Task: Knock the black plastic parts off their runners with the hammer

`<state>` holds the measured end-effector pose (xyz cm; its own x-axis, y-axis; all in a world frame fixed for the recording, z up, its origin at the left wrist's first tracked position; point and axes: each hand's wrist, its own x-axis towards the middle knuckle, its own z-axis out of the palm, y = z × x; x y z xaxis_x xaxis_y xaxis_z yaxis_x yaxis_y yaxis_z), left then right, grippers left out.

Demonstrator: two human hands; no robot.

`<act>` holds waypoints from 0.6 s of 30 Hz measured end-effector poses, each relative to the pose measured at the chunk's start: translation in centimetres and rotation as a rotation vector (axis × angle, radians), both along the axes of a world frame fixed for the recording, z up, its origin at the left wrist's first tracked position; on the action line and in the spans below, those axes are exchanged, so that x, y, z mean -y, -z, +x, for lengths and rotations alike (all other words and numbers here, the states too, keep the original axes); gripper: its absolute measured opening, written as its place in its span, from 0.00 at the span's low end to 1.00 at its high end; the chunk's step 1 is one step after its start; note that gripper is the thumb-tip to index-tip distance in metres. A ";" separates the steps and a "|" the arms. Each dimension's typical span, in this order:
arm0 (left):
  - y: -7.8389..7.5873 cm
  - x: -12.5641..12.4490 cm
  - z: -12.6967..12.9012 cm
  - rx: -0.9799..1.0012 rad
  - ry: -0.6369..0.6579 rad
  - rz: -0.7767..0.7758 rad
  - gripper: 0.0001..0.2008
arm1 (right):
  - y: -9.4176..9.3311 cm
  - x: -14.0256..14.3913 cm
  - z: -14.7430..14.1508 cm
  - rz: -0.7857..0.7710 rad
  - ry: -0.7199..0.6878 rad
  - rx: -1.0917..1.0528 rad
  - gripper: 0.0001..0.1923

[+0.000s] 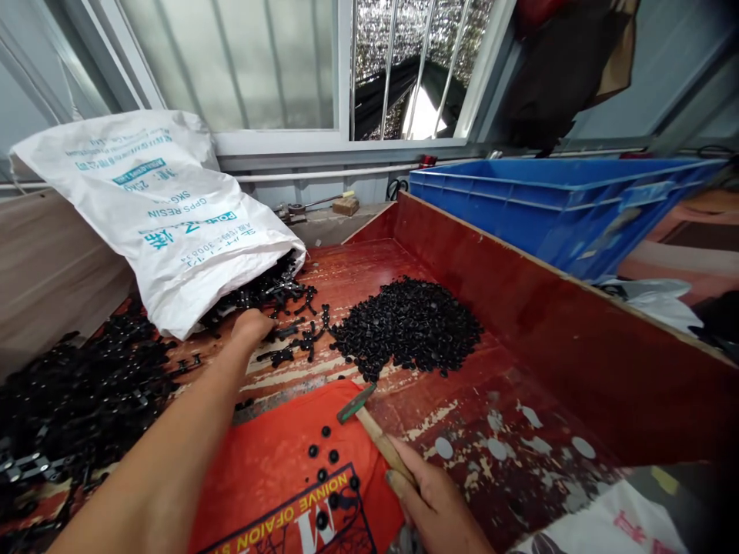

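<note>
White sack (155, 208) at 10 o'clock spills black sprues (282, 296); loose pile (409, 327) at 1 o'clock. Left hand (251, 325) curled, grip unclear, touching sprues just beyond it. Right hand (430, 504) grips hammer (369, 419), handle axis pointing 11 o'clock.

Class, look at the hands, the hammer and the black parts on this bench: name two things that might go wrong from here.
1. The left hand reaches into tangled black parts spilling from the sack; it may snag them and drag extra ones out.
2. The right hand holds the hammer just above loose pieces on the orange cloth; a swing might scatter them.
</note>
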<state>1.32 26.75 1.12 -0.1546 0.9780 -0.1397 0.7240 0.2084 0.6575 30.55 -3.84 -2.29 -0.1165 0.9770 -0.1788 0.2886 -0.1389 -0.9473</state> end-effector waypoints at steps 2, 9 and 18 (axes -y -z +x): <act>-0.1 1.2 -0.6 0.102 -0.002 -0.065 0.20 | -0.5 0.0 -0.1 -0.011 0.001 -0.004 0.24; -3.7 10.7 -4.6 0.537 0.102 -0.156 0.33 | -0.3 0.2 0.1 -0.003 0.014 -0.054 0.24; -4.9 23.0 -1.3 0.834 0.152 -0.313 0.15 | 0.5 0.7 0.2 0.001 0.054 0.014 0.20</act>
<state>0.02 3.76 6.01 0.2439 0.8782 -0.4114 0.0718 0.4067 0.9107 30.74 -4.50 -2.78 -0.0611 0.9820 -0.1786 0.2944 -0.1532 -0.9433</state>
